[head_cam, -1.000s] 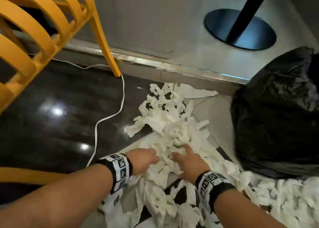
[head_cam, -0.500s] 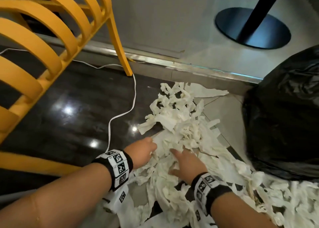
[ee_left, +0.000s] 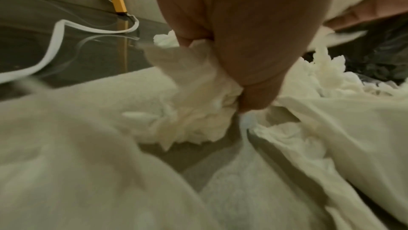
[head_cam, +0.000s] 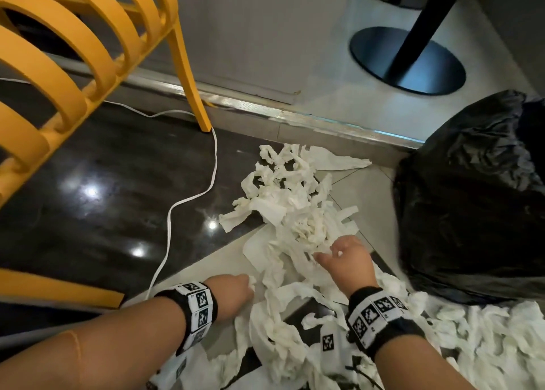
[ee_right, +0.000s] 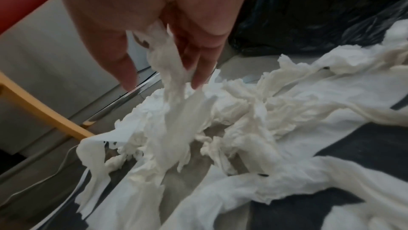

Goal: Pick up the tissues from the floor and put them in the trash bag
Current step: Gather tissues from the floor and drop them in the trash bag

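I see the trash bag (head_cam: 472, 201) slumped at right, its mouth out of view, so a blind drop could miss. The tissues (head_cam: 295, 212) sprawl over the floor beside it in tangled strips, so a lift may trail or tear them. My left hand (ee_left: 232, 41) fists a wad, plain only at the wrist. My right hand (ee_right: 154, 24) pinches one strip, fingers loosely bent.

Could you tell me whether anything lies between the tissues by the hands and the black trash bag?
Nothing visible blocks the way. Between the tissues and the trash bag lies only bare floor tile and more tissue. The white cable and yellow chair are on the opposite side.
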### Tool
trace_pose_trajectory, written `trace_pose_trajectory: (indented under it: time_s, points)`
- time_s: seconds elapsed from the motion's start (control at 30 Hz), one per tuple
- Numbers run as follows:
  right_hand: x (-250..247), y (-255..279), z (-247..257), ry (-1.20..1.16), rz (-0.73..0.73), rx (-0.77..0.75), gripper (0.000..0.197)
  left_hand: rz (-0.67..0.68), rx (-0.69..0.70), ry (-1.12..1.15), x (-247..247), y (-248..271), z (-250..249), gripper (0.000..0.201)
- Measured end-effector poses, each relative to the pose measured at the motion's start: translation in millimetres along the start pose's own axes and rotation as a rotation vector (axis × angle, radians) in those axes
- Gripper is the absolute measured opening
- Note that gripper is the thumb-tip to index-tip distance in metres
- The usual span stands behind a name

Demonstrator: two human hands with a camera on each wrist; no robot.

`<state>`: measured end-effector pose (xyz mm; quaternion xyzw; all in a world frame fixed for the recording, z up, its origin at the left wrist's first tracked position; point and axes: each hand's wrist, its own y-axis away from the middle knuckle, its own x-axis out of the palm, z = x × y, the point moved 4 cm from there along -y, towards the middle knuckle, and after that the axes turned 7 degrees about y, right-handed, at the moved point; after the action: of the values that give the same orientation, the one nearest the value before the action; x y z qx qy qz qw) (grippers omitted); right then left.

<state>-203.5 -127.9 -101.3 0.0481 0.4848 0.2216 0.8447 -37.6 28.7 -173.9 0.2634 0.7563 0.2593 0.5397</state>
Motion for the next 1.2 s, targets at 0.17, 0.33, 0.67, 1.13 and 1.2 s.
trace_pose_trajectory:
  time_s: [0.17, 0.33, 0.67, 1.13, 1.2]
  points:
    - [58.2, 22.4, -7.5, 0.403, 0.428, -0.273, 0.05, -0.191, 0.161, 0.102, -19.8, 11.4, -12.0, 0.03]
    - [82.9, 31.5, -19.0, 0.618, 0.496, -0.318, 0.055, 0.033, 0.273, 0.005, 1.6, 21.3, -40.7, 0.056]
    - [0.3, 16.4, 22.4, -0.082, 0.205, 0.022, 0.05, -0.36, 0.131, 0.339, -52.8, 6.4, -3.2, 0.003]
    - [131.2, 145.4, 12.6, 0.821, 0.82, -1.009, 0.051, -0.355, -0.034, 0.293, -64.0, 25.2, 19.8, 0.02]
    - [139.5, 151.7, 0.3, 0.87, 0.816, -0.989, 0.043, -0.312, -0.022, 0.229, -58.9, 24.9, 19.3, 0.006]
